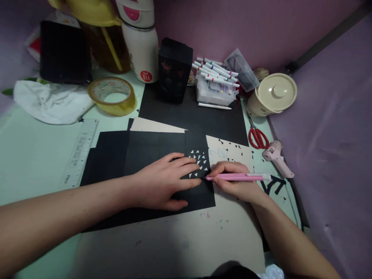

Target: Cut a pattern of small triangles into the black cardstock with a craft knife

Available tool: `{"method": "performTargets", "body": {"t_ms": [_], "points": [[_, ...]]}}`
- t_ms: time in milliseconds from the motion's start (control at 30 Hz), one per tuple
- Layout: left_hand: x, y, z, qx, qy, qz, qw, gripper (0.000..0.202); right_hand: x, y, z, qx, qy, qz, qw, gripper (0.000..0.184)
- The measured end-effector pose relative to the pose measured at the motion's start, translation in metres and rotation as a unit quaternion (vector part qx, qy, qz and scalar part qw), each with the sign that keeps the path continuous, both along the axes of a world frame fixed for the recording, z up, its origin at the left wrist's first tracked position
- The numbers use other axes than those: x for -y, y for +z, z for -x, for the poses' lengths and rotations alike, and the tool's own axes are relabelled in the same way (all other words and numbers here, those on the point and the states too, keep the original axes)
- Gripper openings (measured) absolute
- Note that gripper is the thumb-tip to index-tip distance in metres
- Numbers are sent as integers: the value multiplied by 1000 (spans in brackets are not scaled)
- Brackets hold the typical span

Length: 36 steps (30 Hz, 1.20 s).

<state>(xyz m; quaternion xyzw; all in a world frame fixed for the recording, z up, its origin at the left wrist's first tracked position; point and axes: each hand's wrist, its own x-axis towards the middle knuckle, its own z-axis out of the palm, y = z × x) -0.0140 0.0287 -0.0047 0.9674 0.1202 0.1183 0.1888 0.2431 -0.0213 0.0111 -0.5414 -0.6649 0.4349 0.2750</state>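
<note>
My left hand (164, 180) lies flat with fingers stretched out on a black paper sheet (122, 155), pressing it down beside a patch of small triangular cut-outs (199, 162). My right hand (235, 182) is closed around a pink craft knife (238, 177), held nearly level with its tip touching the black sheet just right of my left fingertips. A beige board (180, 240) lies under the black sheet, and tiny black triangle scraps (232, 149) are scattered on it.
Red scissors (257, 136) and a pink glue gun (277, 157) lie to the right. Behind are a lidded cream pot (273, 93), a box of markers (216, 83), a black box (174, 69), a white bottle (141, 42), a tape roll (112, 95) and a clear ruler (80, 153).
</note>
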Motion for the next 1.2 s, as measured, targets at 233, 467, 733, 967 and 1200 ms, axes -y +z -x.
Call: {"method": "performTargets", "body": {"t_ms": [233, 467, 733, 967, 1200], "points": [[0, 1, 0, -11, -7, 3, 1000, 53, 1, -1, -1, -2, -5, 5, 1000, 11], [0, 0, 0, 9, -1, 7, 1000, 53, 1, -2, -1, 7, -1, 4, 1000, 11], [-1, 1, 0, -13, -7, 6, 1000, 53, 0, 0, 3, 4, -13, 6, 1000, 10], [-2, 2, 0, -12, -10, 2, 1000, 55, -1, 1, 2, 5, -26, 19, 999, 9], [-1, 4, 0, -28, -10, -8, 1000, 55, -1, -2, -1, 7, -17, 12, 1000, 9]]}}
